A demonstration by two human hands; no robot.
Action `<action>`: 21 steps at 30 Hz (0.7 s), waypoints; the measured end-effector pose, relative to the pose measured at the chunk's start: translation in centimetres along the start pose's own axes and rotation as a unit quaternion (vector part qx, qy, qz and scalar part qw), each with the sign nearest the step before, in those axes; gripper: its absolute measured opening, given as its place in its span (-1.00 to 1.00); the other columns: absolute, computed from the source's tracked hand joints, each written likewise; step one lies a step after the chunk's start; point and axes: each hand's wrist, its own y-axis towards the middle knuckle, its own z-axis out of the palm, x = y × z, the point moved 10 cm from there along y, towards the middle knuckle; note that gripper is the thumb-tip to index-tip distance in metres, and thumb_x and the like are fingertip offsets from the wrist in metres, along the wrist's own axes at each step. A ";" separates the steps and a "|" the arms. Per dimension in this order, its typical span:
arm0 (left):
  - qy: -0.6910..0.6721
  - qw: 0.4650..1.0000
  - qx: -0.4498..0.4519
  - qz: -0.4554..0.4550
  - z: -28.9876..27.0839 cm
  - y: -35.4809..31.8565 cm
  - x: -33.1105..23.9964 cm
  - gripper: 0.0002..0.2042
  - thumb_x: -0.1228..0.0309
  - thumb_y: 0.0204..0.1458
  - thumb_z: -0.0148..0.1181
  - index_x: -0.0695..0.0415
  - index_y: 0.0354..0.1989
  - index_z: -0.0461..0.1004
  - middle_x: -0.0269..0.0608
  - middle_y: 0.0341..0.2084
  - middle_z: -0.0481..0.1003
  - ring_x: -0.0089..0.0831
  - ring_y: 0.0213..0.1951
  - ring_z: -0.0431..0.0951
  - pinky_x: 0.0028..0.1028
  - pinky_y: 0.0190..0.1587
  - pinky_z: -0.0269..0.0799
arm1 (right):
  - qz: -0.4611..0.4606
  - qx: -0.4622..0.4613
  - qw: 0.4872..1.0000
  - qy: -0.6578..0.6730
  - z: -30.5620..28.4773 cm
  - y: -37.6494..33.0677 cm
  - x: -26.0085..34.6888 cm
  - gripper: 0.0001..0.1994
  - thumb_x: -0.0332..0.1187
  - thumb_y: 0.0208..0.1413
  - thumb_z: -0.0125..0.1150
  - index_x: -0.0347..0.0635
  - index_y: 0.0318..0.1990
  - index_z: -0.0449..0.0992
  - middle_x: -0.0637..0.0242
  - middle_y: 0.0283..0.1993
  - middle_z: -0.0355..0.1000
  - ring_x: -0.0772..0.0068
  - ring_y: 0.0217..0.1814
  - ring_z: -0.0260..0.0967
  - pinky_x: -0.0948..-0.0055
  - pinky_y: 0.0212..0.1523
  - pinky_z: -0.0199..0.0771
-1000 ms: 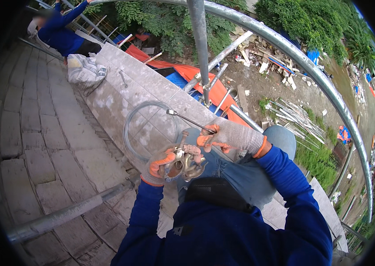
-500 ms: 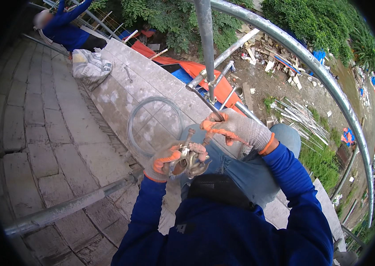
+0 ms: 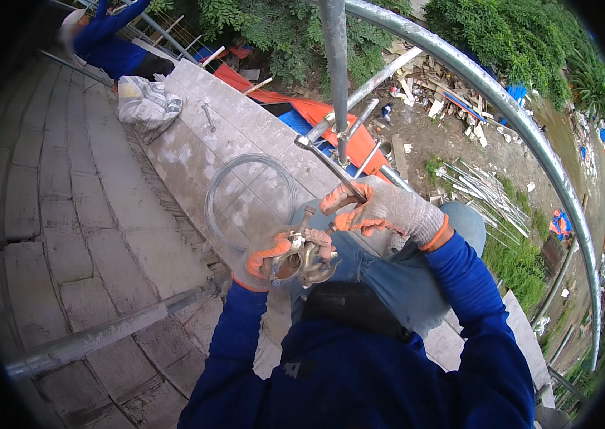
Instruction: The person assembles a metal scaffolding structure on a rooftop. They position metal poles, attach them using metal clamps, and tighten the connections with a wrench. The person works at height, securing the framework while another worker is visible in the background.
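Note:
My left hand (image 3: 256, 263), in a grey glove with orange fingers, is closed round a metal scaffold coupler (image 3: 309, 266), its curved jaws facing up over my lap. Two bolts stick out of the coupler's far side. My right hand (image 3: 401, 209), gloved alike, grips a dark steel wrench (image 3: 332, 168) whose head points away from me, up and left, near the upright pole. Its lower fingers are close to the end of one coupler bolt; whether they touch it I cannot tell.
A wire coil (image 3: 211, 193) and a second tool (image 3: 208, 118) lie on the plank platform (image 3: 188, 146). Scaffold tubes (image 3: 336, 71) stand ahead, and a curved rail (image 3: 524, 114) sweeps round the right. At far left are a white sack (image 3: 146, 107) and a co-worker in blue (image 3: 113, 50). Ground lies far below.
My right fingers have shifted slightly and spread a little on the wrench, and more of its shaft shows. My left hand and the coupler stay nearly in place.

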 end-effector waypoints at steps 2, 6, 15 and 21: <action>0.019 1.000 -0.022 -0.003 -2.0 -0.5 0.7 -0.29 0.09 0.10 0.23 0.45 0.25 0.28 0.15 0.05 0.45 -0.12 0.09 0.49 -0.24 0.09 0.47 | -0.017 0.033 0.997 0.061 0.4 1.0 -1.0 -0.60 -0.47 0.07 0.32 -0.21 0.11 0.49 0.24 -0.22 0.54 0.68 -0.49 0.43 0.74 -0.60 0.34; 0.031 0.999 -0.029 -0.004 -1.9 -1.2 0.9 -0.29 0.09 0.13 0.21 0.45 0.28 0.25 0.17 0.12 0.42 -0.15 0.11 0.50 -0.27 0.12 0.47 | -0.001 0.019 0.993 -0.117 1.7 0.2 -0.5 -0.66 -0.36 0.15 0.33 -0.16 0.08 0.50 0.28 -0.25 0.53 0.69 -0.54 0.38 0.74 -0.63 0.31; 0.008 0.999 0.005 -0.038 -1.4 -0.7 0.7 -0.27 0.06 0.13 0.24 0.45 0.28 0.24 0.19 0.12 0.41 -0.13 0.12 0.49 -0.24 0.10 0.49 | 0.008 0.012 0.994 -0.104 2.4 -0.3 -0.9 -0.63 -0.38 0.15 0.28 -0.15 0.13 0.51 0.38 -0.21 0.55 0.69 -0.48 0.39 0.68 -0.55 0.43; -0.007 0.998 0.028 -0.051 -0.8 -0.5 1.0 -0.26 0.07 0.14 0.24 0.46 0.28 0.23 0.18 0.09 0.42 -0.07 0.11 0.48 -0.15 0.11 0.48 | 0.019 -0.004 0.996 -0.091 1.4 0.0 -1.5 -0.56 -0.34 0.17 0.31 -0.17 0.20 0.41 0.38 -0.25 0.52 0.79 -0.56 0.35 0.73 -0.62 0.44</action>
